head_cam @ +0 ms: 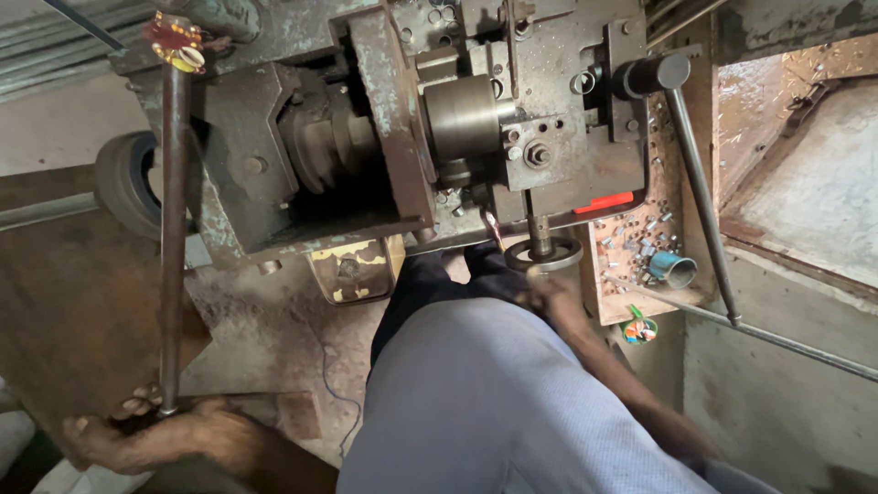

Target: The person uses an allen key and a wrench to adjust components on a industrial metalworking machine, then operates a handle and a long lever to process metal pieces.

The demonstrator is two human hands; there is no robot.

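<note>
Rusty steel lever rod [171,229] at the left of the frame is gripped at its lower end by the left hand [151,430]. Right hand [547,295] (blurred) reaches the small handwheel [543,255] under the machine [476,119] at centre, grip unclear; finished small metal parts [640,238] already lie in the tray [608,311] at right, so work seems mid-run.

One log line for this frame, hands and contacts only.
left hand: grips long lever low end | right hand: on handwheel | machine: ahead
</note>
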